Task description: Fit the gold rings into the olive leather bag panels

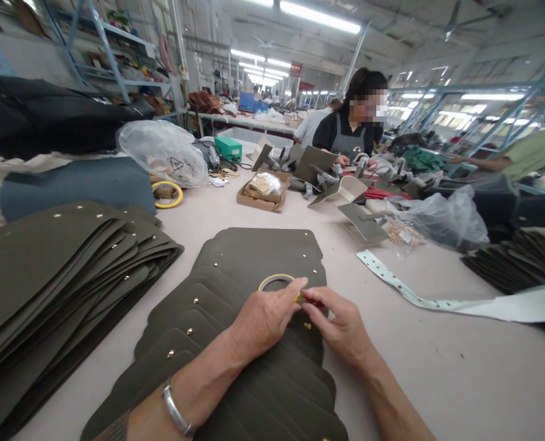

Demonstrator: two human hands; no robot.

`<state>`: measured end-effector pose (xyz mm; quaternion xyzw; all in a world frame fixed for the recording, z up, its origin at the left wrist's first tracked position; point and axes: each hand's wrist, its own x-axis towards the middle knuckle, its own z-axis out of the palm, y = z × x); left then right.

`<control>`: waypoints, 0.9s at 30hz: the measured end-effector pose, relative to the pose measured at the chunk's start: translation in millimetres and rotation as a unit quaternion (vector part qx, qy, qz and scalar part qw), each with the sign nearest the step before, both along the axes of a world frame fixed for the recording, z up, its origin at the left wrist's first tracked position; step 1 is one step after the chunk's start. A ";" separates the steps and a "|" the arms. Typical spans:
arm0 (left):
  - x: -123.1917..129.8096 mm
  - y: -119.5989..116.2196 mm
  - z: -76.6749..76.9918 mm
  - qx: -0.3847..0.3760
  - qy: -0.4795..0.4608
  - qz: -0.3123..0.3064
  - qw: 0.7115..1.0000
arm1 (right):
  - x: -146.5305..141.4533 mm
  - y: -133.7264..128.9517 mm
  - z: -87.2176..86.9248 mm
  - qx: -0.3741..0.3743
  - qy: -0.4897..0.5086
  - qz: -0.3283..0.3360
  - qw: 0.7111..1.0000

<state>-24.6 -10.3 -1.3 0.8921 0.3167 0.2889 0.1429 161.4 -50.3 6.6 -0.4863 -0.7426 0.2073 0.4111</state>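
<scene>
Dark olive panels (254, 254) with small metal studs lie overlapped in a row down the middle of the table. My left hand (266, 315), with a silver bangle at the wrist, is closed on a yellow-edged tape roll (269, 280) above the upper panels. Close against it on the right, my right hand (339, 318) pinches the tape at the roll's edge between thumb and fingers. A small yellow piece (307, 326) sits on a panel just below the fingertips. Part of the roll is hidden behind my left hand.
A stack of olive panels (70, 269) fills the left side. Farther back are another tape roll (169, 195), a cardboard box (263, 191) and a green box (228, 148). A pale perforated strip (419, 300) crosses the right side. A person (350, 131) works across the table.
</scene>
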 end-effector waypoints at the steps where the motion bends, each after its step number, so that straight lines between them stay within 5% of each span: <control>1: 0.2 -0.5 -0.1 0.000 0.003 -0.001 1.000 | -2.5 0.2 -0.3 0.016 -0.010 0.004 1.000; 10: 4.0 7.7 -22.7 0.071 -0.073 -0.001 0.995 | -15.1 5.1 -12.3 0.077 -0.081 -0.073 0.991; 19: 2.7 5.0 -18.1 0.002 -0.070 0.019 0.997 | -21.3 5.9 -14.2 0.145 -0.081 -0.119 0.979; 23: 3.3 2.3 -10.5 0.044 -0.087 0.023 0.995 | -30.0 4.5 -8.0 0.019 0.005 -0.152 0.988; 27: 4.7 -7.9 1.2 0.071 -0.079 0.026 0.994 | -23.0 5.3 0.4 -0.143 0.146 -0.169 0.964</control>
